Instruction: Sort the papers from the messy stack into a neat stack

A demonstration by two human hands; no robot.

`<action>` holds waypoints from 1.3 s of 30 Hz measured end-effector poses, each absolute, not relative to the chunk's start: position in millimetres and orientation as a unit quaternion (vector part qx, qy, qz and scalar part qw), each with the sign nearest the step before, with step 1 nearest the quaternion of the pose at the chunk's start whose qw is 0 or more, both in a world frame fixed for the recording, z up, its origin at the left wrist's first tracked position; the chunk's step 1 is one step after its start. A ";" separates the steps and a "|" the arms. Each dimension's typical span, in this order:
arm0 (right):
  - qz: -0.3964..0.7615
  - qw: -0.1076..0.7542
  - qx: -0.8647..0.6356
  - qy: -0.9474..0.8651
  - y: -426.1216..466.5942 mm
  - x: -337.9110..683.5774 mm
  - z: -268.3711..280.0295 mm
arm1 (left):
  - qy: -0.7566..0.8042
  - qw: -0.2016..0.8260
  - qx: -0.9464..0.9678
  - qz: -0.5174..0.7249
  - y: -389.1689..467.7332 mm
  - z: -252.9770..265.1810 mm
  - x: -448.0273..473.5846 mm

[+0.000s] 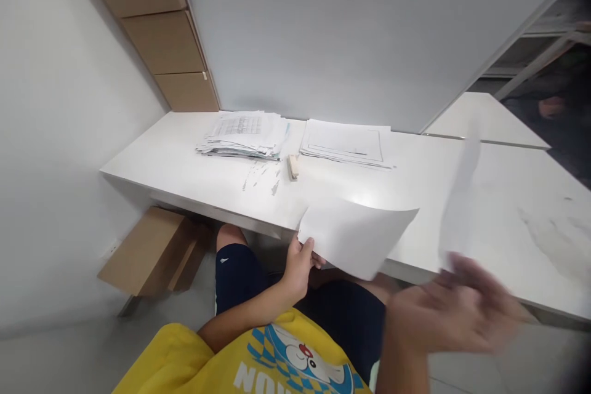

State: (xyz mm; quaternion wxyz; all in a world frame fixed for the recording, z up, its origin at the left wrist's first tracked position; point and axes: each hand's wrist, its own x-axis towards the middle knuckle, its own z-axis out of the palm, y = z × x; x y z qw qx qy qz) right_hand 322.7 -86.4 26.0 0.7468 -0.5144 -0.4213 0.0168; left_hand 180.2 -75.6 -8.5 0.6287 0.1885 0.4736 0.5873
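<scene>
My left hand (302, 261) is closed on the left corner of a white sheet of paper (353, 240), thumb on top. The sheet slants over the table's front edge and my lap, its right end curling up. My right hand (462, 308), smeared by motion, is off to the right in front of the table edge. From its fingers rises another pale sheet of paper (459, 197), blurred and seen nearly edge-on. Beyond the left hand's sheet, a small cream stapler-like object (293, 167) lies on the white table (207, 188).
A thick stack of printed papers (244, 132) lies at the back left, with a thinner pile (344, 141) beside it. Cardboard boxes (164, 43) stand against the wall, and another box (145, 252) is under the table's left end. Grey marks (261, 178) spot the tabletop.
</scene>
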 end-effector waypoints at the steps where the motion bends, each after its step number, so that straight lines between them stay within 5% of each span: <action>1: -0.008 0.741 -0.524 -0.420 -89.4 314.3 22.9 | 0.466 0.638 0.183 0.584 -76.0 -8.2 182.0; 10: -0.019 0.538 -0.493 -0.684 -108.6 302.6 -25.9 | 0.498 0.650 0.196 0.539 -72.5 -9.7 179.6; 19: 0.031 0.541 -0.518 -0.662 -92.1 318.0 -32.1 | 0.522 0.674 0.298 0.430 -66.6 -24.9 157.0; 27: 0.015 0.537 -0.512 -0.670 -77.0 323.1 -40.7 | 0.509 0.654 0.271 0.490 -54.3 -23.0 142.6; 34: 0.039 0.556 -0.469 -0.685 -78.1 327.9 -41.8 | 0.557 0.542 0.436 0.453 -40.9 -16.1 126.5; 39: 0.098 0.609 -0.592 -0.518 -46.5 351.2 -38.5 | 0.485 0.448 0.648 0.381 -4.4 20.0 99.4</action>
